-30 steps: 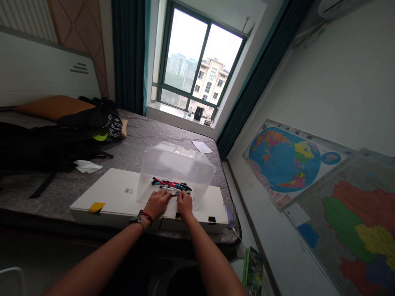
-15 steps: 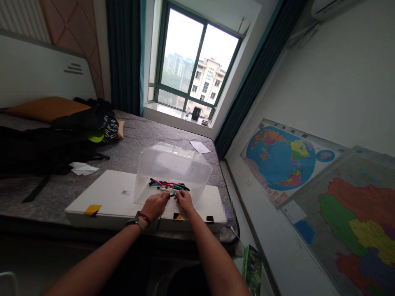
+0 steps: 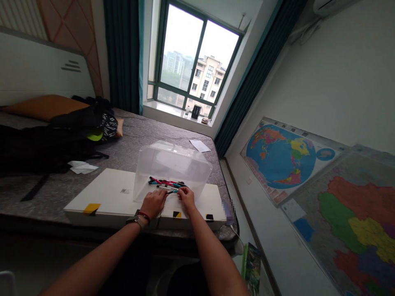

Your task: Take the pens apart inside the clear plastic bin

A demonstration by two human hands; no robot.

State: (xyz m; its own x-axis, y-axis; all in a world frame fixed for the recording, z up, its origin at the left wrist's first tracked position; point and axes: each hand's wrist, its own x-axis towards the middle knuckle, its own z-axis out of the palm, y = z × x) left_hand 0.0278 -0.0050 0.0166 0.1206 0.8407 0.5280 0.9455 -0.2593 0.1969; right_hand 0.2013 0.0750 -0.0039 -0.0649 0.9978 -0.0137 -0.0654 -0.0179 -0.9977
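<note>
A clear plastic box [image 3: 173, 164] lies on its side on a flat white carton [image 3: 108, 193] at the bed's near edge. Several coloured pens [image 3: 166, 183] lie in a heap at its open mouth. My left hand [image 3: 153, 202] rests at the mouth with its fingers curled over the near pens. My right hand [image 3: 186, 198] is beside it, fingers pinched on the end of a pen. A red band and a watch sit on my left wrist.
The grey bed [image 3: 138, 135] holds black bags [image 3: 46, 144], an orange pillow [image 3: 46, 106], crumpled white paper [image 3: 80, 167] and a white sheet [image 3: 200, 145]. Maps [image 3: 284, 156] cover the right wall. A window [image 3: 194, 70] is at the far end.
Both hands stayed at the box mouth, shifting slightly among the pens. My head moved a little, so the whole view drifted.
</note>
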